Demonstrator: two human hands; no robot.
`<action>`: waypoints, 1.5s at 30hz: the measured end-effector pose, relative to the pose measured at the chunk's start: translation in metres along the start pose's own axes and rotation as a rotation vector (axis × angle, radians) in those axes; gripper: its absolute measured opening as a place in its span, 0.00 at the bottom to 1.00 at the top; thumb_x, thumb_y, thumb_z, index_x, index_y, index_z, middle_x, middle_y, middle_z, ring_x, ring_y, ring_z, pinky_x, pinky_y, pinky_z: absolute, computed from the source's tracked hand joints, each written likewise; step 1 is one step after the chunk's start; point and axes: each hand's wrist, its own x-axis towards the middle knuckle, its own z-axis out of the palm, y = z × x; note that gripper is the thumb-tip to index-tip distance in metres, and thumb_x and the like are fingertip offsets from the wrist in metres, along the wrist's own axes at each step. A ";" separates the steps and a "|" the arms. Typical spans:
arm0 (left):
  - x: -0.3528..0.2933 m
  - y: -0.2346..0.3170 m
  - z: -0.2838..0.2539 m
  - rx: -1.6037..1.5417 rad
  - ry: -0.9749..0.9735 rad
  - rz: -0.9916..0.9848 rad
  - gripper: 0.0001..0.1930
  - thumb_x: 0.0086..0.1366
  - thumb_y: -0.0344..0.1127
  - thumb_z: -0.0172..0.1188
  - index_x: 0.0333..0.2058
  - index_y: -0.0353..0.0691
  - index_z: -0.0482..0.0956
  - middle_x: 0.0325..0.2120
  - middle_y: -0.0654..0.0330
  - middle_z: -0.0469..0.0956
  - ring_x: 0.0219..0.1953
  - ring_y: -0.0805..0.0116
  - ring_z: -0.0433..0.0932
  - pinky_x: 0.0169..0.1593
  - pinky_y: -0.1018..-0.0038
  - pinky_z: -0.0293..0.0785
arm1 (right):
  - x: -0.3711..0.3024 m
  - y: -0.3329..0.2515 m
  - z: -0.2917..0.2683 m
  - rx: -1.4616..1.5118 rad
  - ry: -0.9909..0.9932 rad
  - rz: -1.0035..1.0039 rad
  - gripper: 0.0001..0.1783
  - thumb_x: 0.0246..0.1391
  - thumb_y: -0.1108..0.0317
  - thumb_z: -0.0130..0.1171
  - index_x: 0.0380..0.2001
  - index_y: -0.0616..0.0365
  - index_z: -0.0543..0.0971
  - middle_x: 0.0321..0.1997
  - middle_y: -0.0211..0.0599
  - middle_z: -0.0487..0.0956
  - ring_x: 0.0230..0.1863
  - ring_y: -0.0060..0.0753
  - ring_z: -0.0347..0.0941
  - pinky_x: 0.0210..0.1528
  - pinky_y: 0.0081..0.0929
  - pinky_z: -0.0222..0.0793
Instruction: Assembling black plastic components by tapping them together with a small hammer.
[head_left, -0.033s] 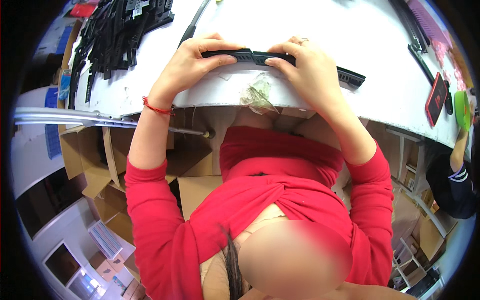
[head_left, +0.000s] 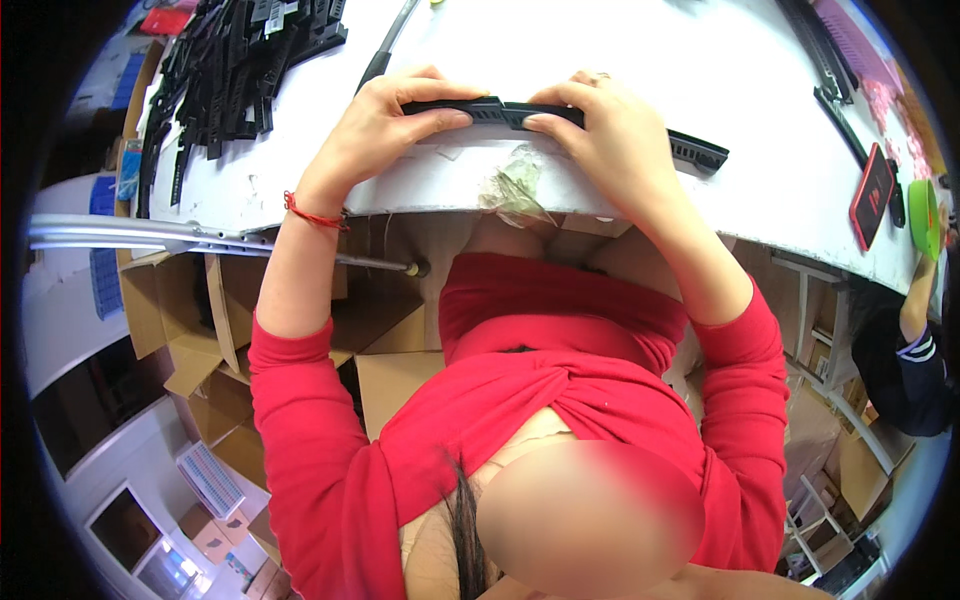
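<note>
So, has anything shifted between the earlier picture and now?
Nothing visibly changed. The left hand and right hand grip the long black strip at the edge of the white table, as before. The pile of black strips lies in the same place at the far left.

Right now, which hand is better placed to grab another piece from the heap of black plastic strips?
Probably the left hand: the heap of black plastic strips lies on its side; the right hand is farther.
</note>
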 end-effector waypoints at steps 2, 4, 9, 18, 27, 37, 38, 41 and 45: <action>-0.002 -0.002 -0.001 -0.031 0.004 -0.007 0.15 0.62 0.30 0.66 0.48 0.42 0.84 0.28 0.66 0.71 0.32 0.77 0.69 0.39 0.81 0.68 | 0.007 -0.007 0.005 0.049 -0.040 0.021 0.14 0.51 0.57 0.65 0.38 0.50 0.86 0.37 0.38 0.81 0.43 0.42 0.78 0.45 0.37 0.74; -0.003 -0.001 -0.002 -0.006 0.000 -0.012 0.15 0.62 0.29 0.65 0.49 0.41 0.84 0.30 0.67 0.71 0.34 0.78 0.70 0.41 0.82 0.68 | 0.017 -0.012 0.007 0.129 -0.132 0.072 0.15 0.50 0.57 0.65 0.39 0.51 0.86 0.40 0.40 0.82 0.44 0.44 0.79 0.47 0.38 0.73; -0.006 0.001 0.000 0.056 0.006 -0.023 0.16 0.62 0.28 0.65 0.50 0.41 0.83 0.31 0.67 0.71 0.36 0.78 0.70 0.42 0.83 0.68 | 0.018 -0.010 0.006 0.171 -0.194 0.102 0.16 0.50 0.57 0.66 0.40 0.52 0.85 0.40 0.41 0.83 0.43 0.45 0.80 0.48 0.37 0.74; -0.010 0.008 -0.001 0.492 0.265 0.274 0.17 0.63 0.33 0.65 0.51 0.42 0.82 0.42 0.60 0.76 0.45 0.68 0.75 0.49 0.71 0.73 | 0.017 -0.012 0.011 0.095 -0.121 0.078 0.16 0.50 0.57 0.65 0.40 0.52 0.85 0.40 0.42 0.83 0.43 0.45 0.80 0.48 0.38 0.74; -0.062 -0.020 -0.043 -0.022 0.304 -0.572 0.16 0.69 0.41 0.59 0.48 0.35 0.74 0.26 0.59 0.80 0.18 0.78 0.71 0.25 0.79 0.69 | 0.018 -0.017 0.012 0.087 -0.142 0.088 0.17 0.51 0.56 0.65 0.41 0.53 0.83 0.42 0.42 0.83 0.47 0.45 0.78 0.51 0.38 0.72; -0.132 0.106 0.000 -0.014 0.255 -0.568 0.24 0.72 0.29 0.53 0.66 0.45 0.67 0.18 0.70 0.72 0.15 0.90 0.57 0.18 0.88 0.51 | 0.011 -0.018 0.014 0.089 -0.126 0.137 0.15 0.52 0.57 0.63 0.40 0.51 0.83 0.42 0.41 0.81 0.47 0.46 0.78 0.50 0.40 0.71; -0.130 0.109 -0.007 -0.004 0.256 -0.600 0.24 0.72 0.29 0.53 0.66 0.46 0.67 0.18 0.71 0.72 0.14 0.90 0.57 0.17 0.88 0.51 | 0.011 -0.015 0.016 0.074 -0.100 0.136 0.15 0.52 0.57 0.63 0.41 0.51 0.82 0.42 0.41 0.81 0.47 0.45 0.78 0.50 0.40 0.71; -0.130 0.113 -0.012 -0.054 0.472 -0.348 0.24 0.72 0.29 0.52 0.66 0.46 0.67 0.18 0.71 0.71 0.14 0.90 0.56 0.17 0.88 0.50 | 0.010 -0.017 0.019 0.049 -0.076 0.106 0.16 0.52 0.56 0.64 0.41 0.51 0.82 0.43 0.40 0.81 0.47 0.45 0.78 0.50 0.40 0.71; -0.120 0.113 -0.001 0.007 0.242 -0.604 0.23 0.71 0.29 0.56 0.64 0.46 0.70 0.20 0.71 0.70 0.20 0.87 0.65 0.21 0.86 0.58 | 0.016 -0.015 0.020 0.058 -0.036 0.040 0.16 0.52 0.57 0.64 0.41 0.51 0.82 0.43 0.41 0.81 0.46 0.45 0.78 0.50 0.40 0.71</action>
